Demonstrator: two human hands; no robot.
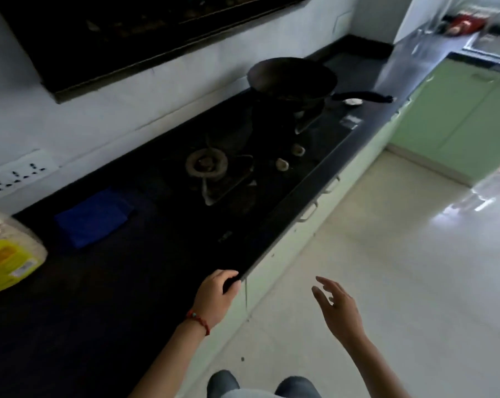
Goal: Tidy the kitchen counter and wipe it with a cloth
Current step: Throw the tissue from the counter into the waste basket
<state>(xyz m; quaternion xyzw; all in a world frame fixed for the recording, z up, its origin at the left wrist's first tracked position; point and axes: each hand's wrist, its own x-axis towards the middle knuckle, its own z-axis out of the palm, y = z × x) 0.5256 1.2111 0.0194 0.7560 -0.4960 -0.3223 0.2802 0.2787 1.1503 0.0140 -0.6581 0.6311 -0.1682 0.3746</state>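
A folded blue cloth (95, 216) lies on the black kitchen counter (85, 297), left of the gas hob. A black wok (292, 79) with a long handle sits on the hob's far burner. My left hand (215, 294) grips the counter's front edge, fingers curled over it, a red bracelet on the wrist. My right hand (336, 305) hovers over the floor in front of the cabinets, fingers spread and holding nothing.
A large plastic jug with a yellow label (7, 254) stands at the counter's left end. The near burner (205, 165) and two knobs (289, 158) are bare. A small white object (353, 101) lies under the wok handle. A range hood hangs above; green cabinets stand far right.
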